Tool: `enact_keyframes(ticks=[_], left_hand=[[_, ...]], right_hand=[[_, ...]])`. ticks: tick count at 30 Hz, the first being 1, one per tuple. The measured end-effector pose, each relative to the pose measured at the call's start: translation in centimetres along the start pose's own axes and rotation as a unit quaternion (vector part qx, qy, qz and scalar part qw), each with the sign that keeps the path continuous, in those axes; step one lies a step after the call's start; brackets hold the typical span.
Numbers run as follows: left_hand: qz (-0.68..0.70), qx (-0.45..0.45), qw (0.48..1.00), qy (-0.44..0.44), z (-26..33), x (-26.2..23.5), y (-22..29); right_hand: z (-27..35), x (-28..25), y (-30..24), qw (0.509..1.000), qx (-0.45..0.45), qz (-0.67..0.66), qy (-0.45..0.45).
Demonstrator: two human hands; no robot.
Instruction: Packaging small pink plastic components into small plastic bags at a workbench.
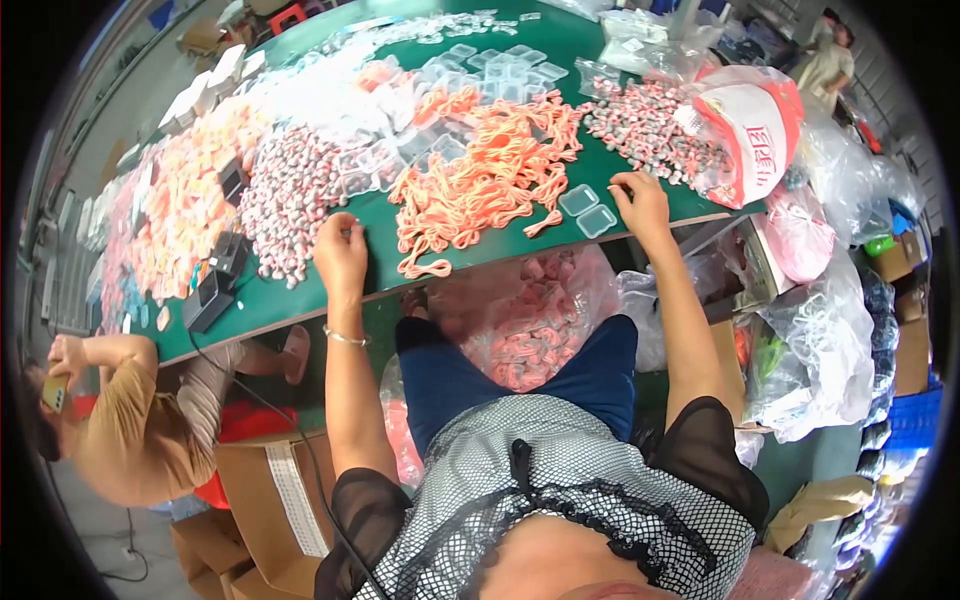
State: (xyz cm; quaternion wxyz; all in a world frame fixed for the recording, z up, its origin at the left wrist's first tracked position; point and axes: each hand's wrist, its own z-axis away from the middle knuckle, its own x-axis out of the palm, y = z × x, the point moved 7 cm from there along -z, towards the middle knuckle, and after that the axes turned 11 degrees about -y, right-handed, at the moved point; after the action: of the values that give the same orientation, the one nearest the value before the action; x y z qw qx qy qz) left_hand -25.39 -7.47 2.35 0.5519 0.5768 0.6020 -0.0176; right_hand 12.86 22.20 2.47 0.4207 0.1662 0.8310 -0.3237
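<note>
On green table [300, 295], tangled orange cords [480, 180], hands [341, 250]

Two clear plastic lids [588, 210], one bracelet [345, 339].

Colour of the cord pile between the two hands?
Orange, with paler salmon-pink strands: the cord pile lies on the green table, seen in the head view.

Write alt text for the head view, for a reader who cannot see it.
A seated person rests both hands on a green table: the left hand by a heap of small red-and-white pieces, the right hand beside two small clear plastic boxes. A tangle of orange cords lies between the hands.
</note>
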Motion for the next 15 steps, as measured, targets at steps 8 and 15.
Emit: enact_keyframes(ticks=[8,15], left_hand=[[0.288,0.160,0.934,-0.136,4.7,5.6,19.3],[0.171,0.206,0.951,-0.156,6.0,15.2,26.2]], right_hand=[[1.8,-2.3,-1.6,0.969,0.028,-0.244,-0.032],[3.1,-2.6,-3.3,0.974,-0.010,-0.216,-0.069]])
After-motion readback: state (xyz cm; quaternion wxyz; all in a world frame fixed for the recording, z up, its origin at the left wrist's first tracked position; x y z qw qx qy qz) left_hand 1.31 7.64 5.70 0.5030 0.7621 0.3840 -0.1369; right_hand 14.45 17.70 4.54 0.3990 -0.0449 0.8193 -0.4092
